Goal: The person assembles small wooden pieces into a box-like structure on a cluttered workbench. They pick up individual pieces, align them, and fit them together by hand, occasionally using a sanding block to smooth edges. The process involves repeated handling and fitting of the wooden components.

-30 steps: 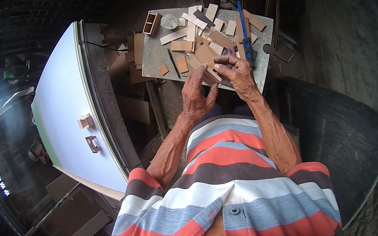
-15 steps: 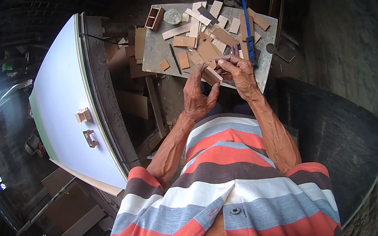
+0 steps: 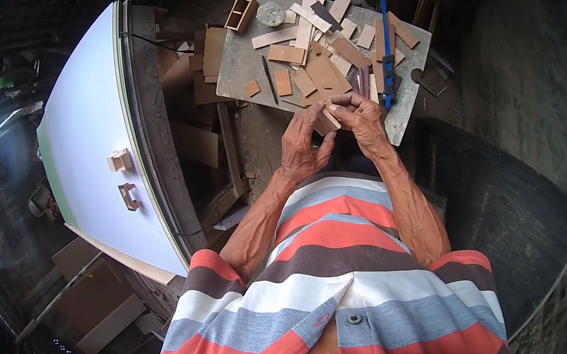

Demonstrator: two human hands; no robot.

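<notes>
In front of the table's near edge, my left hand [image 3: 303, 149] is closed around a small wooden piece [image 3: 326, 123] with a pale edge, its fingers and thumb on opposite sides. My right hand [image 3: 366, 122] pinches the same piece at its upper right end, so fingertips hide part of it. Whether a second thin strip is in that pinch, I cannot make out. Just beyond lie loose thin wood pieces, among them a larger brown board [image 3: 328, 75], a small tan rectangle [image 3: 282, 82] and a dark slim tool [image 3: 270, 79].
The worn table [image 3: 236, 70] carries a small open wooden box [image 3: 241, 14], a clear plastic-like lump [image 3: 271, 13] and a blue tool [image 3: 387, 69] at right. Left stands a white panel [image 3: 85, 129] bearing two small wooden assemblies [image 3: 119, 160]. A dark board [image 3: 502, 206] is at right.
My right hand's fingers have come down closer against the wooden piece, which has tilted. Both hands sit slightly further right, and the whole view has shifted a little.
</notes>
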